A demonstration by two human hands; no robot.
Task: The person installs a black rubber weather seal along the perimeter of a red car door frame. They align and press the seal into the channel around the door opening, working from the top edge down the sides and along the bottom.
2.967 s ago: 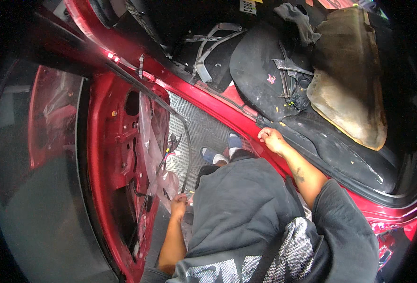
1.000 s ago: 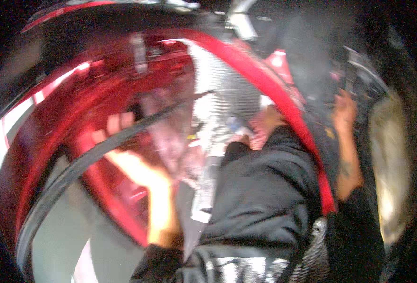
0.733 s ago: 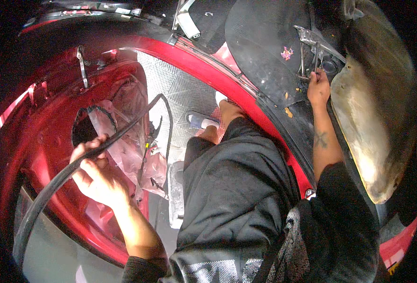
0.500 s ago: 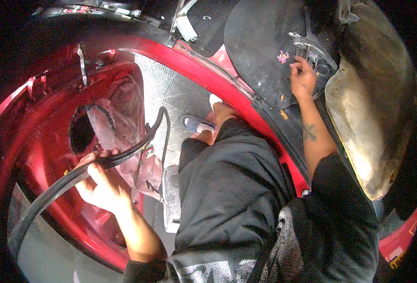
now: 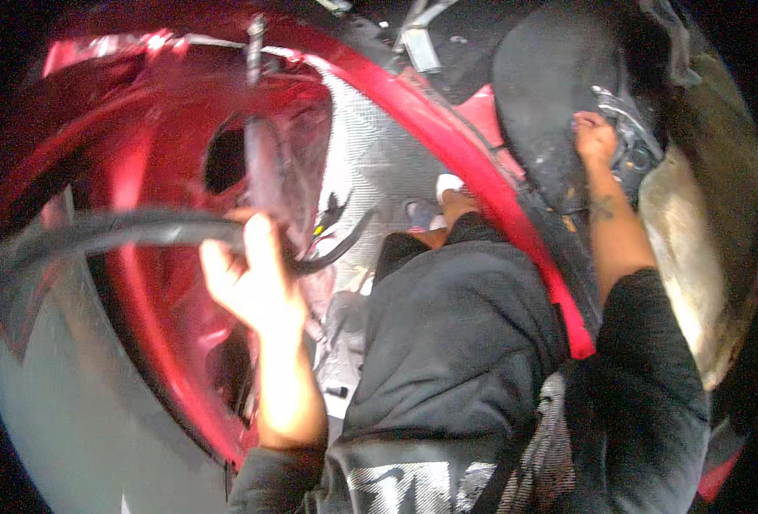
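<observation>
My left hand (image 5: 255, 274) grips a long black rubber weatherstrip (image 5: 139, 230), holding it up in front of a red car door (image 5: 131, 300) whose inner panel is off. One end of the strip runs out to the left edge; the other hangs past my fingers in a curve. Over a dark seat-like surface (image 5: 537, 94), my right hand (image 5: 597, 139) has its fingers curled together, close to a black plastic part (image 5: 640, 141) with a ring-shaped opening. Blur keeps me from telling what, if anything, is between those fingers.
The red door sill (image 5: 447, 146) curves between my legs and the car's interior. A tan, worn panel (image 5: 683, 240) stands at the right. Patterned flooring (image 5: 375, 163) lies by my feet. The door's glass (image 5: 79, 394) fills the lower left.
The view has swung left, so the scene sits further right. My left hand has raised and straightened the weatherstrip. The small pink-purple thing by my right fingers no longer shows.
</observation>
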